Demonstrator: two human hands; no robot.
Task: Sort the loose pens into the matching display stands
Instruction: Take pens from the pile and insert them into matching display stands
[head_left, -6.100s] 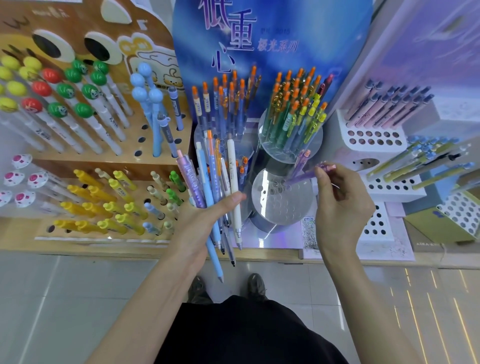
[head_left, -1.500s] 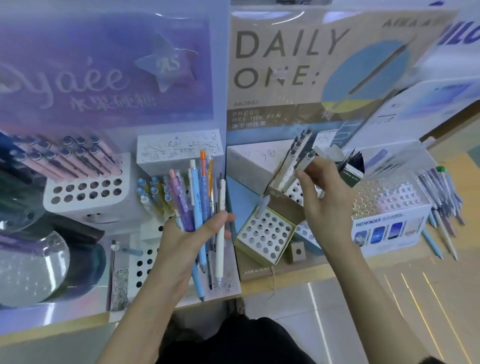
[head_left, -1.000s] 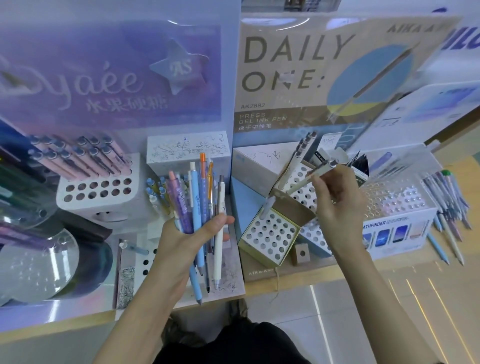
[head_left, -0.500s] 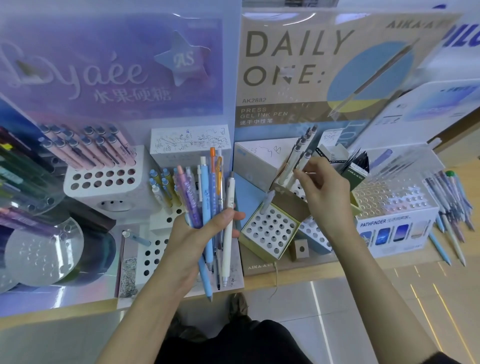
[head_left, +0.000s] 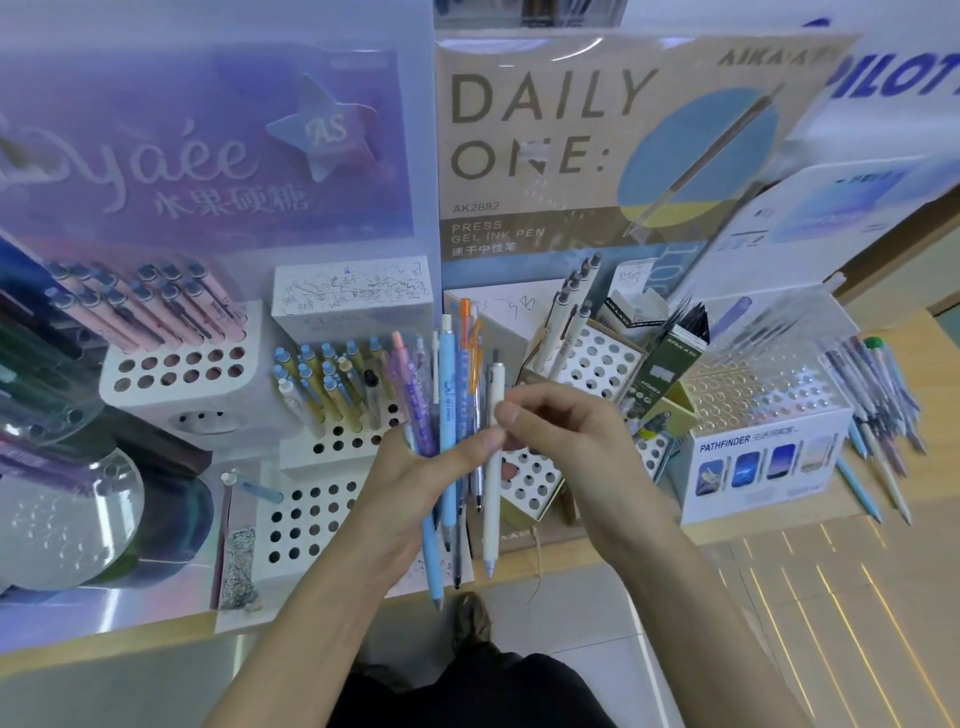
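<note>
Right grip (head_left: 571, 441) pinches white pen (head_left: 492, 499) at frame centre, within bundle (head_left: 449, 395) clasped by left grip (head_left: 410, 483). Step: picking next pen. Next, likely: pull it free, carry up-right to holed stand (head_left: 597, 364) with matching white pens (head_left: 569, 322), drop tip-first into free hole.

A pale wooden counter (head_left: 940, 395) runs above a glossy grey tiled floor (head_left: 857, 675), where thin warm streaks of light (head_left: 826, 582) reflect.

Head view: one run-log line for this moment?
left hand: grips pen bundle | right hand: pinches white pen in bundle | phase: selecting pen | white pen: not yet in a stand
</note>
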